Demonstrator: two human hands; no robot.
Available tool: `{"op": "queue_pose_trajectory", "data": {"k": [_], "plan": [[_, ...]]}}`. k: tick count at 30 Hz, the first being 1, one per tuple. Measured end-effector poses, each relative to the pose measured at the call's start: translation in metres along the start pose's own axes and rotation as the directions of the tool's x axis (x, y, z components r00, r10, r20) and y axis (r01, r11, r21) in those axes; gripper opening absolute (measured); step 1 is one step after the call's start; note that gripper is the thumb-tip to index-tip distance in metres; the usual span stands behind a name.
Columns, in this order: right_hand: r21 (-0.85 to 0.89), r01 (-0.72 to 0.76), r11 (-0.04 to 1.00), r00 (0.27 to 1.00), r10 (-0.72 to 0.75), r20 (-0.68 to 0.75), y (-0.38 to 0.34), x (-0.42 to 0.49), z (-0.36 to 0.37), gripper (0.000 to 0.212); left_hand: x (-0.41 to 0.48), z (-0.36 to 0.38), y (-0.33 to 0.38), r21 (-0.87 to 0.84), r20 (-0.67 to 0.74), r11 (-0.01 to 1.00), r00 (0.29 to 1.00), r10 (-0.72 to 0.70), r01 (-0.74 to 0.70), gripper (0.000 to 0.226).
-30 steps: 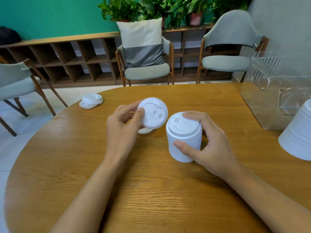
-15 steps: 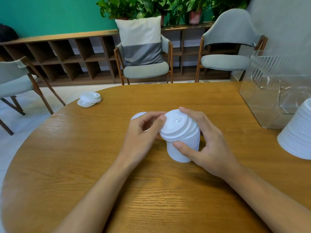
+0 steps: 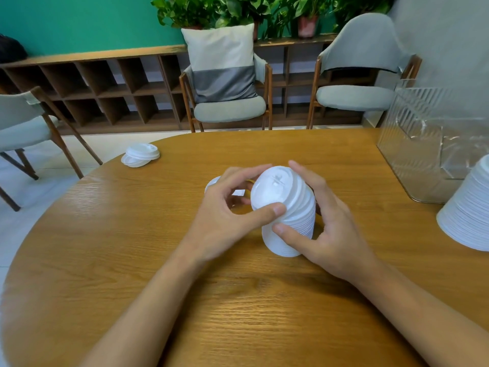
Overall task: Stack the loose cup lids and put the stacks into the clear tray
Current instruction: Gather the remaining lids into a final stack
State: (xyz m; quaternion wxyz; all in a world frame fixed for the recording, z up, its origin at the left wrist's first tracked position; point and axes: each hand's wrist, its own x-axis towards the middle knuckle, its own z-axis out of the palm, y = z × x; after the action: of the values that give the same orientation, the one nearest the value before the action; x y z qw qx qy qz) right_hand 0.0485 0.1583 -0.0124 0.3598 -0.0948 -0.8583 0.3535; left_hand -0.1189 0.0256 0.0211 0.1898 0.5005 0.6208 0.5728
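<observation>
Cup lids form a tilted stack (image 3: 289,223) mid-table: the right hand (image 3: 328,231) grips its side and the left hand (image 3: 222,218) pinches the top lid (image 3: 274,190). Loose lids (image 3: 140,156) wait at the far left edge, and the clear tray (image 3: 423,133) shows no stack inside — so I judge most work remains.

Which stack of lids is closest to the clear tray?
The tall stack on the far right, just beside the clear tray. The held stack sits in the middle; the small pile lies far left.
</observation>
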Motion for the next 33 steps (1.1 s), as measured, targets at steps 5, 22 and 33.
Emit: {"op": "queue_pose_trajectory", "data": {"k": [5,22,33], "plan": [[0.001,0.014,1.000,1.000,-0.014,0.000,0.000,0.001,0.000,0.076,-0.004,0.013,-0.002,0.098,-0.096,0.995,0.995,0.004,0.005,0.058],[0.018,0.005,1.000,1.000,-0.005,-0.014,-0.002,0.001,0.002,0.074,-0.004,0.016,-0.001,0.060,-0.061,0.998,0.998,0.028,-0.024,0.063],[0.047,-0.042,0.998,0.999,0.043,-0.026,-0.001,-0.001,0.002,0.088,-0.001,0.004,0.001,-0.046,0.021,0.999,1.000,0.011,-0.010,0.066]]}}
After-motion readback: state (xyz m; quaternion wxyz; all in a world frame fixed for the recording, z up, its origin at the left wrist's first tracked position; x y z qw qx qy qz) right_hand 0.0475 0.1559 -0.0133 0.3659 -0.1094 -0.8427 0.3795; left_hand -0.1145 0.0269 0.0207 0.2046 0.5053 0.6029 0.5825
